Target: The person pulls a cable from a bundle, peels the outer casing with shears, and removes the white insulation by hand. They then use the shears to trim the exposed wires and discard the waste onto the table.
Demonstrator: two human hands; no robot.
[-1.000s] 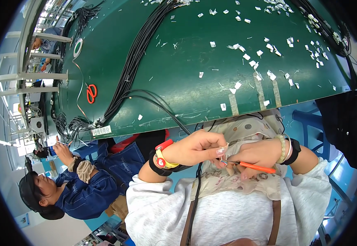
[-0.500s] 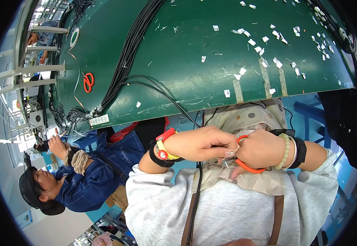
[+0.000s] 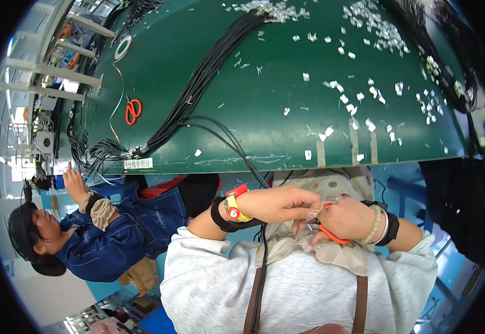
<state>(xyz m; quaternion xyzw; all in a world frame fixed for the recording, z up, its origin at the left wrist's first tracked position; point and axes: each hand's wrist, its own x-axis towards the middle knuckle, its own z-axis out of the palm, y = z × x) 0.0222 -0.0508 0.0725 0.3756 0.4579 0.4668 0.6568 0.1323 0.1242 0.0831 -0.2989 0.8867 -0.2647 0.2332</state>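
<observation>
Right hand (image 3: 348, 218): you're gripping orange-handled metal scissors (image 3: 334, 236)
Left hand (image 3: 289, 206): pinching, contents unclear
White flat scraps (image 3: 386, 34): lying beyond grip; remainder unclear

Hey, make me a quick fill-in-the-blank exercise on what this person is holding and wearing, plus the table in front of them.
The ____ hand grips orange-handled scissors.
The yellow-strapped wristwatch sits on the person's ____ wrist.
The long bundle of black cables lies on a ____ table.

Missing words: right; left; green.
</observation>
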